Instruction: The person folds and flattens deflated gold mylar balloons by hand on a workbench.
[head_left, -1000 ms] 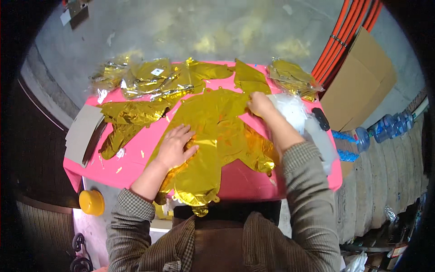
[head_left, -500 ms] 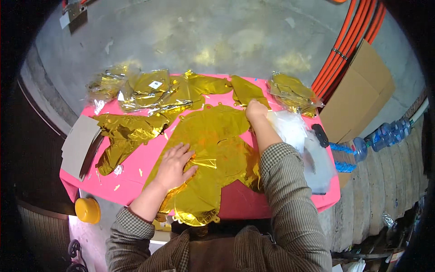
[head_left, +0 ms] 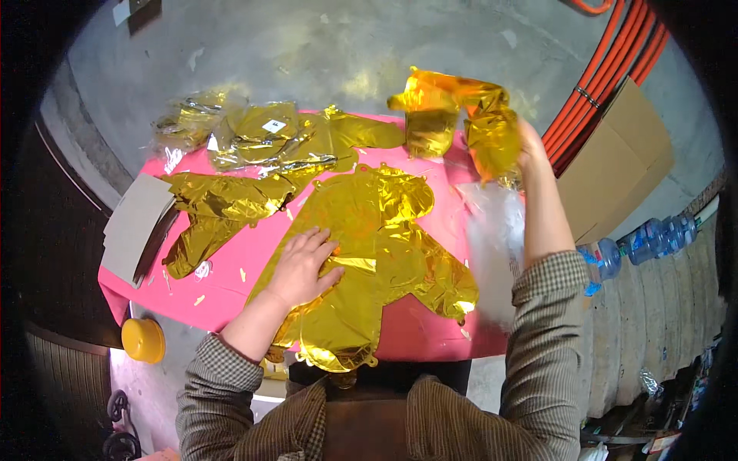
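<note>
My left hand [head_left: 307, 265] lies flat, fingers spread, on a large uninflated gold foil balloon [head_left: 346, 200] spread on the pink-covered table [head_left: 215, 311]. Its crinkled right part reaches toward the clear plastic sleeves. At the far right my right hand [head_left: 530, 146] grips another flat gold foil balloon [head_left: 496, 127], raised above the table and hanging in folds. That hand's fingers are partly hidden behind the foil. To the left, a further crumpled gold foil balloon [head_left: 223, 203] rests on the cloth.
Clear bags with folded gold foil [head_left: 254, 142] line the far left edge. Grey cardboard sheets [head_left: 138, 227] stack at the left, clear plastic sleeves [head_left: 496, 238] at the right. A yellow bowl [head_left: 143, 340] is below the left edge; orange pipes [head_left: 596, 81] and brown cardboard [head_left: 615, 157] stand at right.
My right hand has moved right, lifting a gold foil balloon off the far part of the table. The large balloon's right part now lies more spread out. My left hand stays on it.
</note>
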Demonstrator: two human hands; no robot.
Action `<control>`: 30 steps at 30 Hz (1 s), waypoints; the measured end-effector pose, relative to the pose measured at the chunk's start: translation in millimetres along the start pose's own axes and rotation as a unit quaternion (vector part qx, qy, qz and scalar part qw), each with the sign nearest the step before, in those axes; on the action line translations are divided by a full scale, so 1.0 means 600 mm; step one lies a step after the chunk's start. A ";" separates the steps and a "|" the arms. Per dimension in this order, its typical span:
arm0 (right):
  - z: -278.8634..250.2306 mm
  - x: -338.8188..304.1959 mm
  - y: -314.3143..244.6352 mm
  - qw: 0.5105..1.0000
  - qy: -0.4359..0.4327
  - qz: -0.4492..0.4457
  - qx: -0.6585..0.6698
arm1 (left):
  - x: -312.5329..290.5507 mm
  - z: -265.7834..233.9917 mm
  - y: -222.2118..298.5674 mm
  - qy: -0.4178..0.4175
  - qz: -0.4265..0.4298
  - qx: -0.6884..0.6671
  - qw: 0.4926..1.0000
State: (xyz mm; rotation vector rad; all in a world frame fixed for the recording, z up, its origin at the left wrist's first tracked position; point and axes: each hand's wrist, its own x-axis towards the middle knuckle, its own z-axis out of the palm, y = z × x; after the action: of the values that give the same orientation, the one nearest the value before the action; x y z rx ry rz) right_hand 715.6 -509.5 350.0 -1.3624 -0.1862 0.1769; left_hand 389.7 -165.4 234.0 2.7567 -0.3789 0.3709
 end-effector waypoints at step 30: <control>0.228 -0.418 0.066 0.833 -0.402 -0.075 -0.373 | 0.009 -0.311 0.062 0.256 -0.203 -0.527 0.784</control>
State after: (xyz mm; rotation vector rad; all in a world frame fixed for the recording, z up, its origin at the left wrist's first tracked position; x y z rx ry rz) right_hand 438.9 -429.8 330.7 -1.9688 -1.1711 0.5892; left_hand 344.5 -133.9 416.1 1.4813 0.1462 0.5483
